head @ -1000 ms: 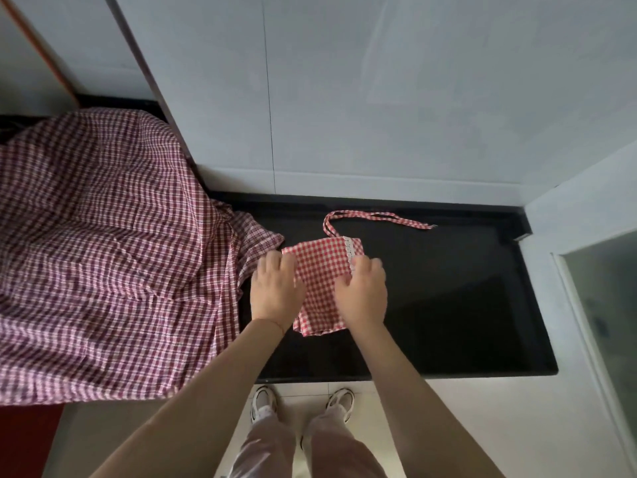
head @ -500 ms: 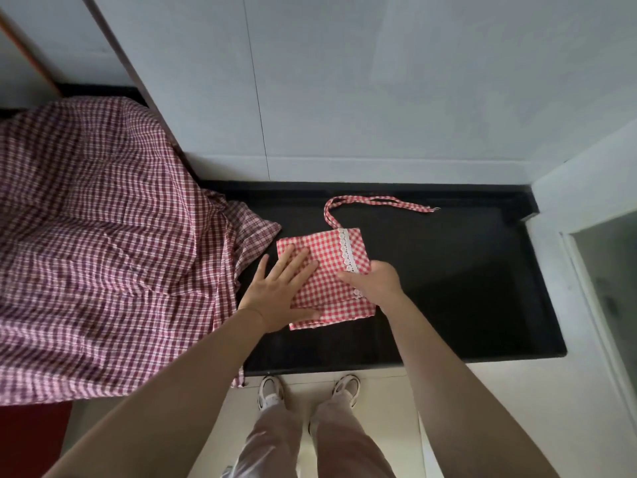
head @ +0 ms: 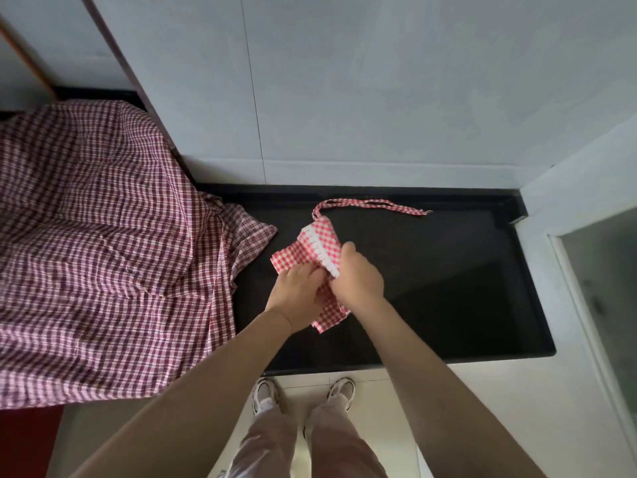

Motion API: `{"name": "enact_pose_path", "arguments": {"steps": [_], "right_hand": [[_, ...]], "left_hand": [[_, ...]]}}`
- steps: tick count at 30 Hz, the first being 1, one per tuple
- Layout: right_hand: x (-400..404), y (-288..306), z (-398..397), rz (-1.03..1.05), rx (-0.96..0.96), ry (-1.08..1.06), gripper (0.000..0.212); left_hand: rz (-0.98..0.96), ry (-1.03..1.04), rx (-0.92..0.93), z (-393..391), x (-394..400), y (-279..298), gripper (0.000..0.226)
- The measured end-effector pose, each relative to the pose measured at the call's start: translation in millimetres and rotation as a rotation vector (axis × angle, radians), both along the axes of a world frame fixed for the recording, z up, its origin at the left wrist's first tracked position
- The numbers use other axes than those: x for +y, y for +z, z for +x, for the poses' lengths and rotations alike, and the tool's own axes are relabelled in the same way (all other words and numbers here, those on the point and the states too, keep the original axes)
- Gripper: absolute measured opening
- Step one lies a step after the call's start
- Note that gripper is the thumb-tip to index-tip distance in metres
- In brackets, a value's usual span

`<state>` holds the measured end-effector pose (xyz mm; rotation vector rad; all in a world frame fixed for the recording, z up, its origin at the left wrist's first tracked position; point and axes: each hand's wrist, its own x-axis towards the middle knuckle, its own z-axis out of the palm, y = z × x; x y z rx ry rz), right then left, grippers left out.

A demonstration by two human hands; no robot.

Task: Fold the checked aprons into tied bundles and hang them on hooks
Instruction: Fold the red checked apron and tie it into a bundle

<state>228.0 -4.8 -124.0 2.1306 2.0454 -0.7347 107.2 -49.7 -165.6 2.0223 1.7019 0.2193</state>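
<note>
A small red-and-white checked apron (head: 315, 244), folded into a packet with a white lace strip, sits near the middle of the black counter (head: 448, 288). My right hand (head: 360, 279) grips its lace edge and lifts that side up over the packet. My left hand (head: 296, 293) holds the lower left part of the packet, fingers curled into the cloth. The apron's strap (head: 375, 204) trails away along the back of the counter to the right. A large dark-red checked apron (head: 103, 253) lies heaped at the left and hangs over the counter's front edge.
A grey tiled wall (head: 379, 81) rises behind the counter. A white wall and frame (head: 568, 236) close off the right end. My feet in white shoes (head: 303, 395) stand on a pale floor below the front edge. No hooks are in view.
The right hand has lifted the packet's right lace edge and turned it leftward. The left hand went from pressing flat on the cloth to gripping it. The packet is now skewed and partly raised.
</note>
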Motion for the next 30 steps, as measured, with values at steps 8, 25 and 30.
{"name": "enact_pose_path", "arguments": {"steps": [8, 25, 30], "right_hand": [[-47, -17, -27, 0.357, -0.174, 0.246, 0.038], [-73, -42, -1, 0.422, -0.047, 0.441, 0.042], [-57, -37, 8, 0.184, 0.206, 0.219, 0.023]], "left_hand": [[-0.576, 0.933, -1.093, -30, 22, 4, 0.08], [-0.286, 1.107, -0.663, -28, 1, 7, 0.025], [-0.587, 1.274, -0.781, -27, 4, 9, 0.039]]}}
